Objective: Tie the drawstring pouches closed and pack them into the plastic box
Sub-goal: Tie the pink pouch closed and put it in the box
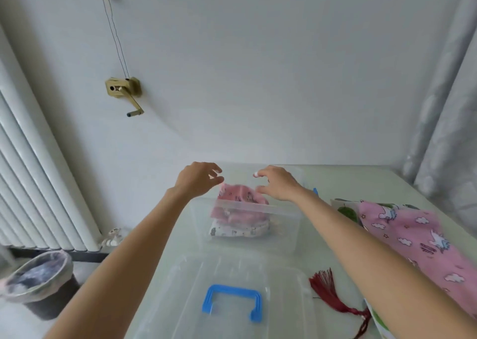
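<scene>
- Left hand [197, 180] hovers above the far left corner of the plastic box [247, 225], fingers loosely spread and slightly curled, gripping nothing.
- Right hand [277, 182] hovers above the box's far right side, thumb and fingers apart in a loose open curve; thumb tip sits near the top of the pink pouch [241, 196], contact cannot be told.
- Both forearms reach forward from the lower corners, over the table [361, 184].
- Clear plastic box stands at mid-table, open-topped.
- Pink printed pouch sits uppermost inside, its top rising above the near rim.
- A white printed pouch [237, 231] lies beneath it on the box floor, seen through the clear wall.
- Clear lid [232, 287] with blue handle [232, 301] lies flat on the table, nearer the person than the box.
- A dark red tassel [333, 293] lies right of the lid, under the right forearm.
- Pink unicorn-print fabric [413, 235] is spread at the table's right side; a green-patterned piece [346, 211] shows at its far edge.
- Off the table, left: white radiator [31, 184], lined bin [41, 284] on the floor.
- Brass crank fitting [124, 91] is mounted on the wall.
</scene>
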